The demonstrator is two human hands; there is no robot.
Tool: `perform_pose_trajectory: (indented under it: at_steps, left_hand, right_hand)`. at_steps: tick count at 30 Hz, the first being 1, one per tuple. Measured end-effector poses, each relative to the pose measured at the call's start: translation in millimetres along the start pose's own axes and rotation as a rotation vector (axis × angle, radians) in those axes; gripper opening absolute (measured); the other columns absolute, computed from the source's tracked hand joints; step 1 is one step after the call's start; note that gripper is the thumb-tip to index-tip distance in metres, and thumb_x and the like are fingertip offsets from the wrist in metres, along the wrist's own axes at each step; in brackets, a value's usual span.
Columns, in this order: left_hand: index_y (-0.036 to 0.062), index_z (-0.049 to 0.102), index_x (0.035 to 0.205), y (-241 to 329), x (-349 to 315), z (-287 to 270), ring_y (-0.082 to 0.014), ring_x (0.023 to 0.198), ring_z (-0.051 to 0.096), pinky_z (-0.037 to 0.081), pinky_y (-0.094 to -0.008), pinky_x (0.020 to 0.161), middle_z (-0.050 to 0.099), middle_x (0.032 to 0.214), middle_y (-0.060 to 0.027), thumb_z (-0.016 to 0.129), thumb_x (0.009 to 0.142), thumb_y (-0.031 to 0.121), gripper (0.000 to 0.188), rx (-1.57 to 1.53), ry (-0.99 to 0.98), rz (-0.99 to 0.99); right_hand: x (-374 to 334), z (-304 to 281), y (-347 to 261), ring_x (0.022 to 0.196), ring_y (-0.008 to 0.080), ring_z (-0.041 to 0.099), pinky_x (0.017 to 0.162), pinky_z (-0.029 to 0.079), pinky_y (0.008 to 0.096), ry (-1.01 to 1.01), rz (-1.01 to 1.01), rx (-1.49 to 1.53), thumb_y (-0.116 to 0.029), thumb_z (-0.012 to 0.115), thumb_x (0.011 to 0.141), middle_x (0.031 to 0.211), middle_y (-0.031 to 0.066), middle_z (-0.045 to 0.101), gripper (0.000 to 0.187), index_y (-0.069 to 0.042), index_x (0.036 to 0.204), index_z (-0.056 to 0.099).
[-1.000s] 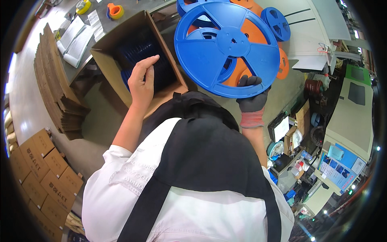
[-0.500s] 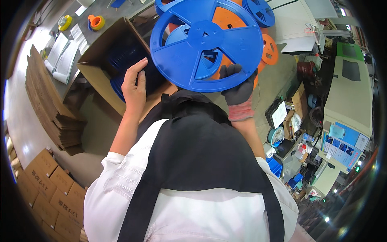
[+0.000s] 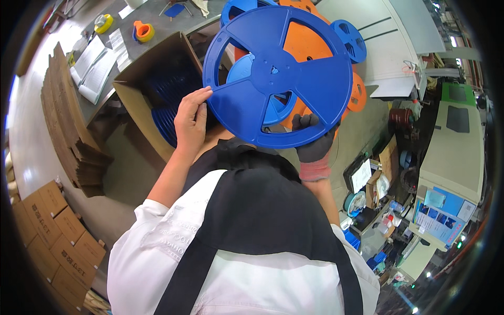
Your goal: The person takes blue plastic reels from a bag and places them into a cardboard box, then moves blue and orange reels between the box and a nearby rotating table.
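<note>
Your gloved right hand (image 3: 314,143) pinches the low right edge of the big blue reel (image 3: 323,79), up in front of you. Your bare left hand (image 3: 191,123) is at its left edge; I can't tell if it grips. Beyond are a brown box (image 3: 137,113) with more blue reels (image 3: 164,127) inside, and orange reels (image 3: 358,93).

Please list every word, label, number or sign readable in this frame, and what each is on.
Stacked brown cartons: bold dark characters and numbers, not copied out here.
White sleeve: raised lettering, creased and partly unreadable.
Poster on the machine at right: mostly too small to read.
Open notebook: too small.
Held blue reel: no readable text.
</note>
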State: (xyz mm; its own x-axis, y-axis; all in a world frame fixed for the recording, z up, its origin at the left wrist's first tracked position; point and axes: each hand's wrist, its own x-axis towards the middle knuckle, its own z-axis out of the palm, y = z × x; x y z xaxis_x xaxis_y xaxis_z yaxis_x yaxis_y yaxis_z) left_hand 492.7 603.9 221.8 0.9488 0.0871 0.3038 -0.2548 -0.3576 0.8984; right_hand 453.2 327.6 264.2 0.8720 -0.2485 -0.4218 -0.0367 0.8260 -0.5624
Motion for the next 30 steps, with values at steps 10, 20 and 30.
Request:
perform_pose_trajectory:
  at_steps: [10, 20, 30]
  left_hand:
    - [0.0055, 0.067, 0.111, 2, 8, 10, -0.0277, 0.117, 0.058, 0.045, -0.0377, 0.101, 0.066, 0.119, -0.0101, 0.058, 0.085, -0.008, 0.03, 0.037, -0.003, 0.003]
    - [0.0156, 0.033, 0.149, 13, 25, 53, -0.0362, 0.128, 0.044, 0.036, -0.0434, 0.108, 0.043, 0.141, -0.0214, 0.073, 0.081, 0.022, 0.079, 0.143, -0.306, -0.051]
    - [0.0096, 0.023, 0.153, 17, 18, 66, -0.0327, 0.122, 0.053, 0.039, -0.0449, 0.11, 0.041, 0.145, -0.0193, 0.038, 0.094, 0.066, 0.083, -2.124, -0.438, -0.745]
  right_hand:
    - [0, 24, 0, 0.078, 0.021, 0.061, 0.092, 0.051, 0.0412, 0.049, 0.023, -0.123, -0.059, 0.05, 0.094, 0.071, 0.0016, 0.054, 0.053, -0.008, 0.082, 0.057]
    - [-20, 50, 3, 0.099, 0.021, 0.059, 0.1, 0.046, 0.0396, -0.334, -0.012, -0.486, -0.053, 0.048, 0.098, 0.109, 0.0098, 0.061, 0.06, 0.001, 0.125, 0.047]
    - [-28, 14, -10, 0.133, 0.0314, 0.046, 0.111, 0.032, 0.0407, -0.441, -0.513, -1.145, -0.028, 0.057, 0.096, 0.141, 0.0194, 0.049, 0.056, 0.002, 0.14, 0.041]
